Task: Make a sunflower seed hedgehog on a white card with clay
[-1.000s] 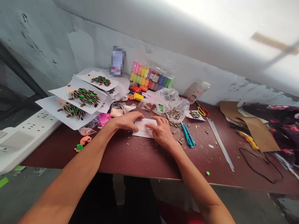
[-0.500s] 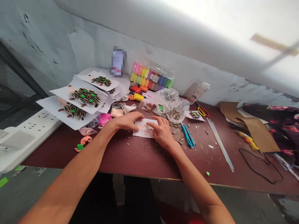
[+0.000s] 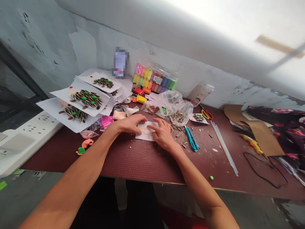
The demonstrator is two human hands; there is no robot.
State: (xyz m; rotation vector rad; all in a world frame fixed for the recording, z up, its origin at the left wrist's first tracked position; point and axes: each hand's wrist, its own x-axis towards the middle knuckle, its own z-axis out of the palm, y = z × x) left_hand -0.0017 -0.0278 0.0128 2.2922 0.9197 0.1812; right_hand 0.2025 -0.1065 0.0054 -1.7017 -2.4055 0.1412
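Card [image 3: 144, 133], fingers [image 3: 163, 126] partly covering; seeds [image 3: 178, 118], cutter [image 3: 192, 138] near.

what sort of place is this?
Likely a craft corner, home or workshop unclear: dark-red textured worktable with a clear plastic pack of multicoloured blocks, stacked white paper sheets bearing striped seeds, and a yellow glue gun.

Viewed from the head: the left forearm [image 3: 82, 171] and right forearm [image 3: 194, 175], both bare, broad near the elbow and narrowing toward their far ends; the left hand [image 3: 130, 123] and right hand [image 3: 164, 134], likewise bare; and black trousers [image 3: 141, 202], their finer detail lost in shadow.
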